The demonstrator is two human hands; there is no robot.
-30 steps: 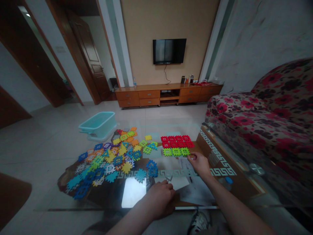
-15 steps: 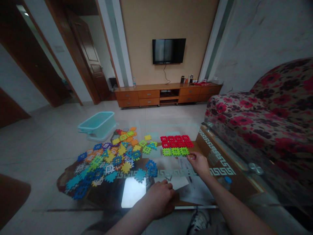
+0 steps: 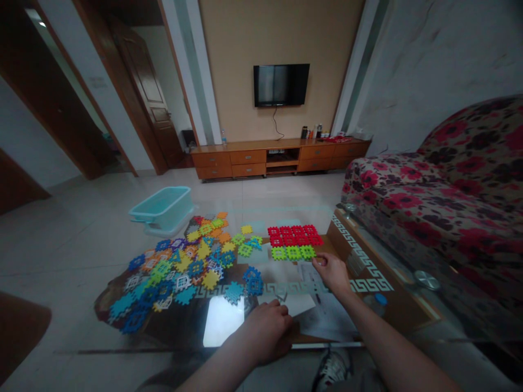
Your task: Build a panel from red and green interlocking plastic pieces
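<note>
On a glass-topped table [image 3: 229,326] lie many interlocking plastic tiles. A joined red block of tiles [image 3: 295,235] has a row of green tiles [image 3: 293,252] attached along its near edge. My right hand [image 3: 333,272] rests just below the right end of the green row, fingers curled, fingertips touching the last green tile. My left hand [image 3: 265,332] lies closed as a loose fist on the table's near edge, beside a sheet of paper [image 3: 322,316]. A loose pile of mixed-colour tiles [image 3: 183,267] spreads to the left.
A light blue plastic tub [image 3: 163,208] stands on the floor beyond the table. A flower-patterned sofa [image 3: 441,201] fills the right side. A wooden TV cabinet [image 3: 278,158] with a wall television [image 3: 281,84] is at the far wall. Doors stand open at left.
</note>
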